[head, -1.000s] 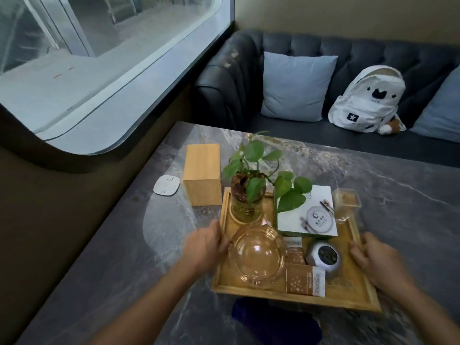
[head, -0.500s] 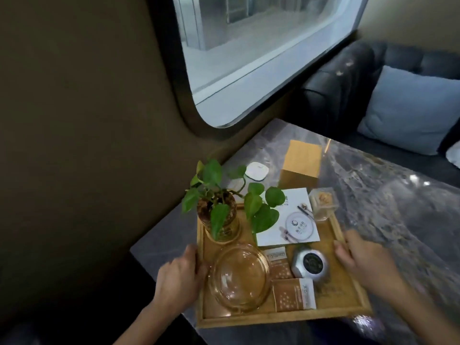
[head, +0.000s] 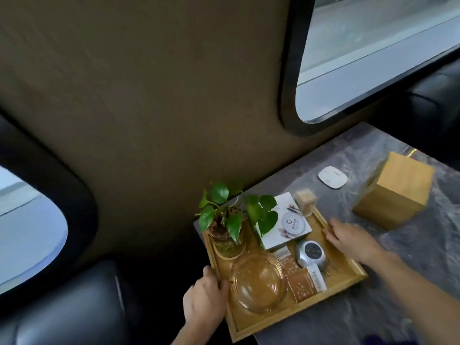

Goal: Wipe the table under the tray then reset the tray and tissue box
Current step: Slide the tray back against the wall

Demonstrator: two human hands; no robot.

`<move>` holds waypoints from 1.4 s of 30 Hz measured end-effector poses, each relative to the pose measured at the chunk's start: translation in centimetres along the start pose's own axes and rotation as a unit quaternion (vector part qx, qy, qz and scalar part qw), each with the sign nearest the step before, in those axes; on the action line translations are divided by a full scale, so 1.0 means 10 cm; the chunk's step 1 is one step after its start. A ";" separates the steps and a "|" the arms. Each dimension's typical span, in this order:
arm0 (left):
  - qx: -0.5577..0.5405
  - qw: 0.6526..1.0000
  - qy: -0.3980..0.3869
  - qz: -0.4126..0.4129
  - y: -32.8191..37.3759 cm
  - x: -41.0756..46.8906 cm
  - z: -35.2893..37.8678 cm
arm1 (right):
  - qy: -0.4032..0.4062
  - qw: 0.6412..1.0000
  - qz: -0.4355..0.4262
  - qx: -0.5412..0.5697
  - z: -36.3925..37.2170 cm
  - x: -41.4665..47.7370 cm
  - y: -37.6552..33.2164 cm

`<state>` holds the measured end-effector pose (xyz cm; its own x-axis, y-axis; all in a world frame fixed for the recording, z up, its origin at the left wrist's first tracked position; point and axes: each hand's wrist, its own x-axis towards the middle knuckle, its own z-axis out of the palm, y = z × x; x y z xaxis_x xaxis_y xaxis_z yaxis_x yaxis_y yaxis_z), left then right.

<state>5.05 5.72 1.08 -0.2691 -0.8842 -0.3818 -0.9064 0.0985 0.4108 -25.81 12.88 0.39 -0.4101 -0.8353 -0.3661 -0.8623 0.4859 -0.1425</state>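
The wooden tray [head: 346,277] sits at the near left corner of the grey marble table [head: 403,295], its left part hanging past the table's edge. On it stand a potted plant [head: 227,227], a glass bowl [head: 257,282], a white box [head: 286,225], a silver round device [head: 311,252] and packets. My left hand [head: 205,300] grips the tray's left rim. My right hand [head: 351,239] holds the right rim. The wooden tissue box [head: 393,190] stands on the table, to the right of and beyond the tray.
A white flat pad [head: 332,176] lies on the table near the wall. A small clear container [head: 305,199] stands at the tray's far corner. A dark seat [head: 62,307] is below left. A blue cloth [head: 383,341] shows at the bottom edge.
Both hands have carried the tray leftward, away from the tissue box, until it overhangs the table's left edge. The view has swung left toward the wall.
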 end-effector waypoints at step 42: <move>0.056 0.997 -0.047 -0.016 0.10 -0.11 0.23 | -0.081 0.984 -0.008 0.160 -0.16 0.23 0.24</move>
<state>3.62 7.82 -0.02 -0.2635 -0.8421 -0.4706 -0.9445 0.1260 0.3034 -29.32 11.71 0.67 -0.3228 -0.8041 -0.4991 -0.7194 0.5512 -0.4226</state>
